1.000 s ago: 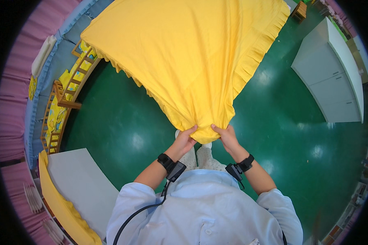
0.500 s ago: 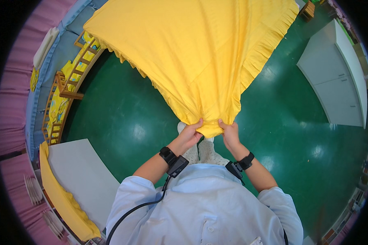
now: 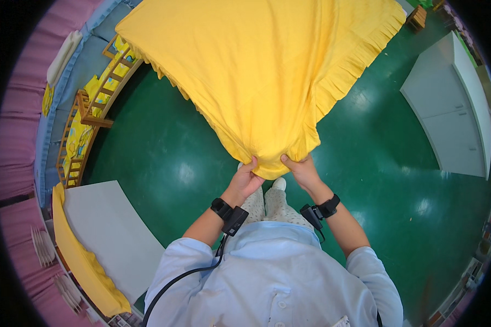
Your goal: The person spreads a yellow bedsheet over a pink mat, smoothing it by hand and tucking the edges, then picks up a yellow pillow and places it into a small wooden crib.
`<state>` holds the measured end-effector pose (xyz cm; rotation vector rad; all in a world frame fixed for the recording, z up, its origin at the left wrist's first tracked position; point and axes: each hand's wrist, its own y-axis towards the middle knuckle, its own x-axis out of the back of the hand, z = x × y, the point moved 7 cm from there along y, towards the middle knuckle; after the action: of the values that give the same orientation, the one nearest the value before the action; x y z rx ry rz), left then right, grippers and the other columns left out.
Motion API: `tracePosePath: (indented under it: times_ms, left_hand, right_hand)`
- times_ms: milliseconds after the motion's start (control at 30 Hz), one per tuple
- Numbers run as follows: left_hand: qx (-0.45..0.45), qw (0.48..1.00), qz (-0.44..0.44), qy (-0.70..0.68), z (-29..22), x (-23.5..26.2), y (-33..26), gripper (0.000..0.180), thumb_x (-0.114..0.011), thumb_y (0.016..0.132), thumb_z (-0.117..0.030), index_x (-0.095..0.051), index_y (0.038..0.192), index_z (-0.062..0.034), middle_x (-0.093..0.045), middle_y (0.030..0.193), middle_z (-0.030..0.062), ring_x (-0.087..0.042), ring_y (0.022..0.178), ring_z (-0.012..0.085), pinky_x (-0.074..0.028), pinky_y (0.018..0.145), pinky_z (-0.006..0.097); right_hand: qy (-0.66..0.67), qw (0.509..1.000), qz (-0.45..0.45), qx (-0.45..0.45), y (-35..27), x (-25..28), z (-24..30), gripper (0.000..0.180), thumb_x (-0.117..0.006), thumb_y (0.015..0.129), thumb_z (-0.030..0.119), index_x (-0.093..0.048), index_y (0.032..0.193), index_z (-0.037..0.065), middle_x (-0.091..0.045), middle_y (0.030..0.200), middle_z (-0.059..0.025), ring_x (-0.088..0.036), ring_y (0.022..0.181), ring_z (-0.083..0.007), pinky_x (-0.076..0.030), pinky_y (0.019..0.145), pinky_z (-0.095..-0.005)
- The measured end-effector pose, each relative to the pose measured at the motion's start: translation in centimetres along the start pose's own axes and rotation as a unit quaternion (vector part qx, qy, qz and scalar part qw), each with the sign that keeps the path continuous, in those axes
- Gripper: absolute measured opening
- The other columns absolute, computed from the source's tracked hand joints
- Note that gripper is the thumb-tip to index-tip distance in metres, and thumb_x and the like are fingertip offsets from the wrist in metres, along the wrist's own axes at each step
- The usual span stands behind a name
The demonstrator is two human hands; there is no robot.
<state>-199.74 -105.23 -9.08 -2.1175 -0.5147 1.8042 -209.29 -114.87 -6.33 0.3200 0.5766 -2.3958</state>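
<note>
A large yellow cloth with ruffled side edges [image 3: 256, 71] stretches from the top of the view down toward me, narrowing to a gathered end in front of my legs. My left hand [image 3: 246, 177] grips the left side of that end, thumb on top and fingers tucked beneath. On its right side my right hand [image 3: 301, 170] pinches the fabric in the same way. A slack fold of cloth hangs between the two hands. Most of the fingers are hidden under the fabric. Each wrist wears a black strap with a small device; a cable runs from the left one.
Wooden cots [image 3: 93, 106] with yellow patterned bedding line the left. A pale grey panel [image 3: 112, 234] with another yellow cloth [image 3: 84, 259] along its edge stands at lower left. On the right is a grey-white cabinet [image 3: 447, 109]. The floor [image 3: 163, 141] is glossy green.
Both hands have shifted slightly left and closer to the cloth's gathered end. The fabric between them is fuller and rounder, and the right shoe shows more.
</note>
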Motion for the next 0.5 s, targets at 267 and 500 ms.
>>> tracePosePath:
  times_ms: [267,500]
  left_hand:
    - [-0.012,0.998,-0.037,0.049,-0.3,1.5,0.5,0.050,-0.051,0.087,-0.010,-0.028,0.132,-0.0055,-0.033,0.136,0.0106,-0.033,0.124,0.0267,-0.025,0.106,0.044]
    - [-0.051,0.972,-0.004,0.231,-0.8,-0.4,1.3,0.053,-0.058,0.081,0.000,-0.034,0.129,-0.0039,-0.043,0.128,0.0075,-0.043,0.117,0.0211,-0.037,0.097,0.033]
  right_hand:
    - [-0.020,0.995,-0.095,0.003,0.5,1.9,-3.1,0.044,-0.060,0.078,-0.001,-0.041,0.118,-0.002,-0.052,0.116,-0.0098,-0.051,0.106,-0.0189,-0.040,0.090,-0.0304]
    - [-0.089,0.989,-0.117,-0.025,3.1,3.2,-5.1,0.044,-0.061,0.078,0.000,-0.042,0.117,-0.001,-0.053,0.114,-0.0101,-0.052,0.103,-0.0207,-0.041,0.088,-0.0303]
